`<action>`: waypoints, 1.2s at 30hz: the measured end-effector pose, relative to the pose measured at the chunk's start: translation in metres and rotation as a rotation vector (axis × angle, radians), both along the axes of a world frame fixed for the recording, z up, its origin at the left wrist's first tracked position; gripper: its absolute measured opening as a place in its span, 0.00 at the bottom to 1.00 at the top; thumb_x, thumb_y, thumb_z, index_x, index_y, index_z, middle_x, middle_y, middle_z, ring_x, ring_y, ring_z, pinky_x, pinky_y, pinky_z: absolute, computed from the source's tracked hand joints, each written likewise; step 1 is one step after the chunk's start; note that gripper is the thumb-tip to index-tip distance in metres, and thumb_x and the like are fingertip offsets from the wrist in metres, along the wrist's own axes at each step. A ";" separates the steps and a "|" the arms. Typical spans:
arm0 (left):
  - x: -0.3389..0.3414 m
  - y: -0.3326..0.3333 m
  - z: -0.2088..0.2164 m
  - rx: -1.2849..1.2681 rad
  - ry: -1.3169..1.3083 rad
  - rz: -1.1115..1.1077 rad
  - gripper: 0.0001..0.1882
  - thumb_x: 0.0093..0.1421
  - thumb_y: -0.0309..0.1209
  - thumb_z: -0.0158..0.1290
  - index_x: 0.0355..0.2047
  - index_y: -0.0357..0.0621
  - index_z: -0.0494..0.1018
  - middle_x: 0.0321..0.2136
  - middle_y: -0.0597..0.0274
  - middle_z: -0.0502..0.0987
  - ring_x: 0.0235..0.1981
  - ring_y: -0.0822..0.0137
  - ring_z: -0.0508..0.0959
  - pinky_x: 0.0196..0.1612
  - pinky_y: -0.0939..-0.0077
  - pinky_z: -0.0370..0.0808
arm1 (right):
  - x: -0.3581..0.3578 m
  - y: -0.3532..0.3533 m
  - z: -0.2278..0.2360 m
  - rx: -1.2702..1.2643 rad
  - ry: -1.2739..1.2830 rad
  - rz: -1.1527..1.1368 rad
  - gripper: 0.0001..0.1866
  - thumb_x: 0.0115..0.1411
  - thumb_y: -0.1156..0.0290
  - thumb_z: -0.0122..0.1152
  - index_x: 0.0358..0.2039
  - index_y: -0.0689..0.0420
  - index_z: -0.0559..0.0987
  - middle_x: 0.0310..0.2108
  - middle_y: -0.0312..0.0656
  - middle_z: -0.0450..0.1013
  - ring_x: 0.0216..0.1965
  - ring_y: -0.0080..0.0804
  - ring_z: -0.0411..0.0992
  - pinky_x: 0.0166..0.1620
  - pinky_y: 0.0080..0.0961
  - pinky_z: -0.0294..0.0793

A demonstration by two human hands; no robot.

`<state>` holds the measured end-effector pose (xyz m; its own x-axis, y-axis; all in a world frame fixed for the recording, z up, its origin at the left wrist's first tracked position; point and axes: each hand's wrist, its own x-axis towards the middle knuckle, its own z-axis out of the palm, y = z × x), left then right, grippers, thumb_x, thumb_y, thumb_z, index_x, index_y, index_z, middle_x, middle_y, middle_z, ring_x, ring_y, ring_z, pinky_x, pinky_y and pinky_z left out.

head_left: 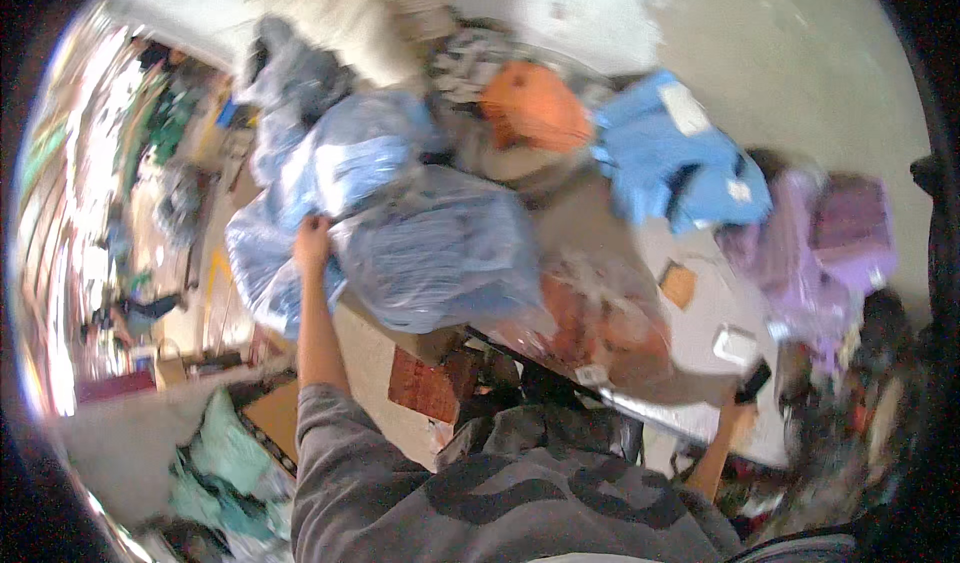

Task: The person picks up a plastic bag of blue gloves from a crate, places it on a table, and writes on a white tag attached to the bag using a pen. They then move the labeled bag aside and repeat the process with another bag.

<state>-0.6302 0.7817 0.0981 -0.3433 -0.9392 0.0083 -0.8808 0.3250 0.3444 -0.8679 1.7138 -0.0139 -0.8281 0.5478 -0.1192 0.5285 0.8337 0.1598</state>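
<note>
Left hand: at the plastic of bagged blue bundles, which lie beyond and either side; pinch cannot be told. Right hand: closed around black object, beside table. Beyond: orange item.

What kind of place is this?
Probably a garment workshop or packing area: there's a bulky clear plastic bag of blue fabric, with light-blue cloth and purple bundles piled along the table.
</note>
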 end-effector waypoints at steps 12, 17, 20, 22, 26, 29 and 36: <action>-0.022 0.050 0.036 -0.059 -0.009 0.157 0.21 0.58 0.53 0.51 0.38 0.53 0.80 0.35 0.51 0.84 0.40 0.45 0.83 0.45 0.52 0.76 | -0.046 -0.132 0.019 -0.202 0.153 0.539 0.27 0.61 0.56 0.65 0.55 0.59 0.76 0.53 0.51 0.74 0.50 0.52 0.75 0.49 0.45 0.75; -0.021 0.052 0.038 -0.066 -0.023 0.179 0.21 0.58 0.54 0.51 0.38 0.52 0.79 0.36 0.50 0.84 0.40 0.45 0.83 0.46 0.51 0.76 | -0.045 -0.119 0.010 -0.272 0.155 0.728 0.20 0.65 0.62 0.58 0.52 0.61 0.77 0.50 0.51 0.76 0.49 0.53 0.76 0.49 0.45 0.76; -0.015 0.047 0.030 -0.069 -0.065 0.141 0.22 0.59 0.53 0.50 0.42 0.51 0.79 0.38 0.49 0.84 0.43 0.44 0.82 0.48 0.51 0.75 | -0.051 -0.115 0.029 -0.225 0.225 0.687 0.15 0.66 0.68 0.54 0.50 0.62 0.77 0.47 0.55 0.77 0.47 0.54 0.77 0.47 0.45 0.77; -0.008 0.038 0.019 -0.003 -0.001 0.086 0.24 0.64 0.50 0.49 0.48 0.46 0.78 0.44 0.48 0.82 0.48 0.44 0.80 0.52 0.52 0.74 | -0.062 -0.116 0.055 -0.032 0.237 0.612 0.16 0.68 0.65 0.50 0.48 0.62 0.78 0.41 0.54 0.79 0.39 0.55 0.79 0.43 0.48 0.78; 0.003 0.014 -0.002 0.004 0.005 0.063 0.23 0.66 0.53 0.47 0.49 0.51 0.76 0.46 0.48 0.81 0.49 0.43 0.80 0.51 0.54 0.74 | -0.083 -0.129 0.107 -0.243 0.661 0.572 0.12 0.69 0.68 0.53 0.43 0.63 0.79 0.34 0.56 0.79 0.35 0.55 0.79 0.38 0.45 0.77; 0.007 0.001 -0.005 0.028 -0.050 0.036 0.24 0.67 0.55 0.45 0.50 0.52 0.73 0.47 0.49 0.81 0.47 0.40 0.79 0.49 0.50 0.73 | -0.073 -0.148 0.125 -0.560 0.626 0.492 0.20 0.54 0.87 0.47 0.46 0.62 0.77 0.38 0.56 0.78 0.42 0.51 0.78 0.45 0.38 0.75; 0.028 0.013 0.035 -0.095 0.005 -0.291 0.25 0.62 0.54 0.56 0.47 0.48 0.71 0.41 0.44 0.81 0.43 0.40 0.80 0.45 0.52 0.74 | 0.009 -0.180 0.108 -1.170 0.151 0.340 0.11 0.72 0.70 0.48 0.43 0.62 0.77 0.34 0.38 0.74 0.35 0.26 0.70 0.41 0.25 0.70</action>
<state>-0.6024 0.7945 0.1327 -0.5972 -0.7966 0.0941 -0.7444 0.5941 0.3049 -0.8585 1.5337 0.0944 -0.9561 -0.0716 -0.2842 0.2042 0.5329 -0.8212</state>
